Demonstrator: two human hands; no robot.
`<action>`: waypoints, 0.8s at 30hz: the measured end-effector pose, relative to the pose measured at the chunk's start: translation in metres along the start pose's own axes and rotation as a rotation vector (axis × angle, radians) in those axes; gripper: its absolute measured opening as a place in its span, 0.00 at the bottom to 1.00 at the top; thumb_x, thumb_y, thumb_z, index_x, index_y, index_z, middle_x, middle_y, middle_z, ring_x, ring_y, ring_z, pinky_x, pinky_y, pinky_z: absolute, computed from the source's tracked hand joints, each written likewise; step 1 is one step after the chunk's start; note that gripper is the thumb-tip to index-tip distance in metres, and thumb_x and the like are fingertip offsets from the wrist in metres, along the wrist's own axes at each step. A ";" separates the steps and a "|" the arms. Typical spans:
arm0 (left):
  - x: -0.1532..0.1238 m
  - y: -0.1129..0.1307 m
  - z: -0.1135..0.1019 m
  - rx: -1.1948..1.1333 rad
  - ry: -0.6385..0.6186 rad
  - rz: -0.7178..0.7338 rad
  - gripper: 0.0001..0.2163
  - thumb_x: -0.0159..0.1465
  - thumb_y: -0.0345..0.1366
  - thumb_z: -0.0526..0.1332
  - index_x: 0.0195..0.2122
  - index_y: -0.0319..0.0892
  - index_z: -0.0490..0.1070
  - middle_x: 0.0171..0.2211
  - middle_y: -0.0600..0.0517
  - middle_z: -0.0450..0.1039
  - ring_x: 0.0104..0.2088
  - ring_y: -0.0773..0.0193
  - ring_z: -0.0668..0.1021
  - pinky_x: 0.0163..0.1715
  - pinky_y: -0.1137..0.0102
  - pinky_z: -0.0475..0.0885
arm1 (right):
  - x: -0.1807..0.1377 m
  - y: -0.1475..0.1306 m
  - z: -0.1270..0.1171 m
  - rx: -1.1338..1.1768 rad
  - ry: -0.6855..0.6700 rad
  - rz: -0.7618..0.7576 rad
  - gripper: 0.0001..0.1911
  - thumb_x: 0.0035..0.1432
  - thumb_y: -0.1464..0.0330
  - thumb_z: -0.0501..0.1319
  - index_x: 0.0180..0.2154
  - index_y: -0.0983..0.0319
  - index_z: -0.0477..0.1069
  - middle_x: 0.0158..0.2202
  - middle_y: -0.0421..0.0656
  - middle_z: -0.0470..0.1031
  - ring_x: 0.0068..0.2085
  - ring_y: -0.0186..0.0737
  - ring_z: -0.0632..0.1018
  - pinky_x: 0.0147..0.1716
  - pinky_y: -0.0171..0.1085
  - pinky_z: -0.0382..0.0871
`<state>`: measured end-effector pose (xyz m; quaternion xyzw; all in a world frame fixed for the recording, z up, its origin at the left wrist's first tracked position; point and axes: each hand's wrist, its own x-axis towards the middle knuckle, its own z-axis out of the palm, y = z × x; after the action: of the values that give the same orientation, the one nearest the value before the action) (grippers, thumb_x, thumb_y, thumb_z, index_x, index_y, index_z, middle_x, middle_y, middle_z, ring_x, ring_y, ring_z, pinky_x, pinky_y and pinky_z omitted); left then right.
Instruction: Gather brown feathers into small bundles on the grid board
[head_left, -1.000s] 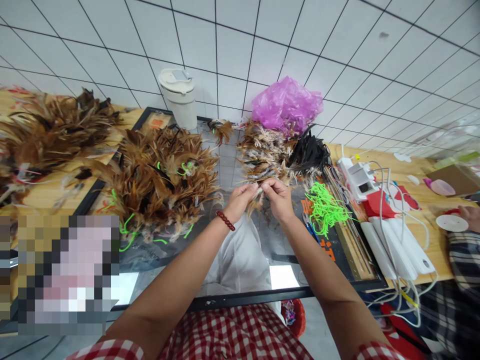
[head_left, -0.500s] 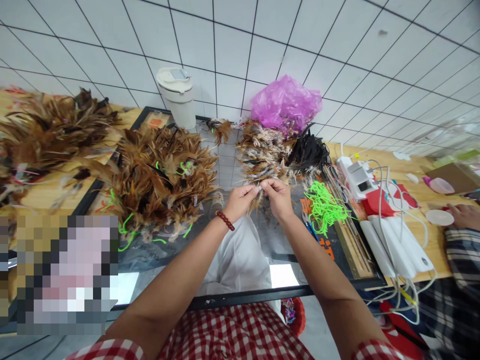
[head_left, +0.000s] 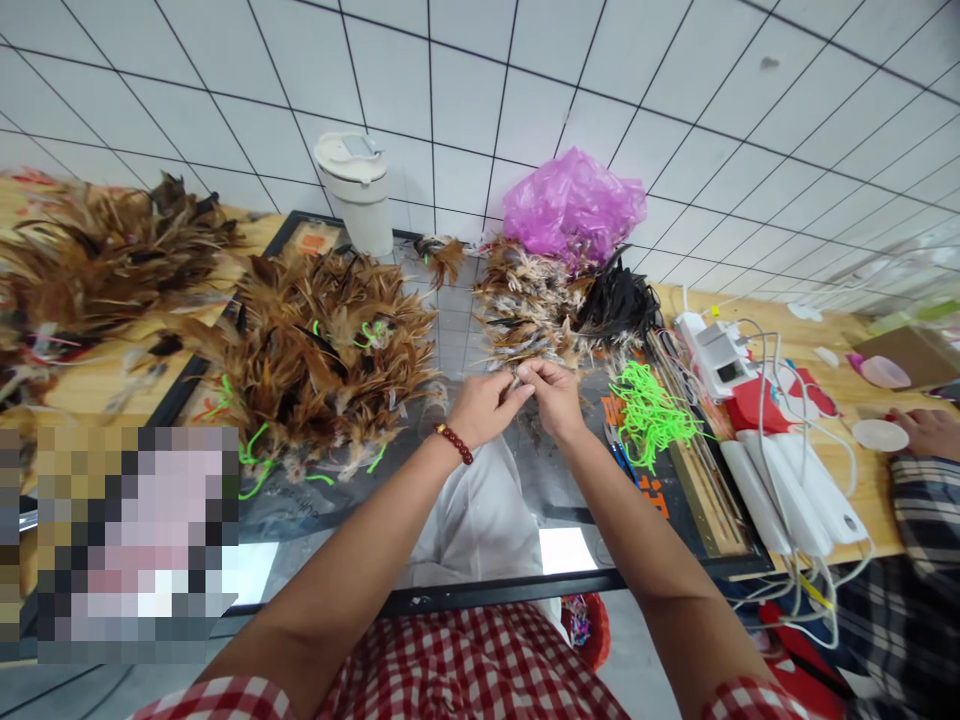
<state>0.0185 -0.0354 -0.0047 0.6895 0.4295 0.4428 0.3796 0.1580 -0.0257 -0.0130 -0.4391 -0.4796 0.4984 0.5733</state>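
My left hand (head_left: 484, 405), with a dark red bead bracelet (head_left: 454, 443) at the wrist, meets my right hand (head_left: 556, 398) over the middle of the table. Thumbs and fingers of both are pinched together on a small feather (head_left: 516, 379), mostly hidden by the fingertips. Just beyond them lies a pile of brown and white feathers (head_left: 525, 300), with black feathers (head_left: 616, 305) at its right. Left of my hands spreads a big heap of brown feathers (head_left: 330, 350), some tied with green string. A tangle of bright green strings (head_left: 652, 412) sits to the right.
A white lidded cup (head_left: 360, 195) and a pink plastic bag (head_left: 574, 205) stand along the tiled wall. Scissors (head_left: 621, 455) lie beside the strings. Further right are a power strip (head_left: 712, 350), cables and another person's hand (head_left: 930, 433). More feathers (head_left: 105, 260) cover the far left.
My left fingers have shifted slightly, the thumb now stretching further toward my right hand. The feather part that showed below the fingertips is now mostly hidden. Both hands stay together in the same place.
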 end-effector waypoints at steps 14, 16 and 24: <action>-0.006 0.019 0.000 0.751 -0.225 -0.009 0.18 0.68 0.43 0.43 0.42 0.40 0.69 0.37 0.43 0.75 0.36 0.55 0.77 0.34 0.66 0.65 | 0.000 0.002 -0.002 -0.003 0.030 0.047 0.12 0.45 0.60 0.69 0.27 0.61 0.74 0.25 0.37 0.72 0.28 0.32 0.70 0.32 0.33 0.66; -0.006 0.020 0.000 0.773 -0.244 -0.008 0.18 0.69 0.42 0.42 0.43 0.40 0.68 0.38 0.43 0.75 0.37 0.55 0.77 0.35 0.65 0.66 | 0.000 0.001 -0.001 -0.002 0.036 0.055 0.12 0.44 0.59 0.69 0.27 0.61 0.74 0.25 0.37 0.72 0.28 0.32 0.70 0.32 0.33 0.66; -0.006 0.017 -0.002 0.785 -0.285 0.033 0.20 0.69 0.41 0.41 0.44 0.39 0.69 0.38 0.43 0.75 0.37 0.55 0.77 0.36 0.64 0.67 | 0.004 -0.001 -0.010 -0.004 -0.094 0.112 0.12 0.43 0.61 0.70 0.30 0.59 0.78 0.29 0.39 0.76 0.30 0.33 0.73 0.32 0.34 0.67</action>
<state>0.0195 -0.0467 0.0096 0.8431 0.4976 0.1516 0.1365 0.1679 -0.0224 -0.0132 -0.4424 -0.4817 0.5490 0.5204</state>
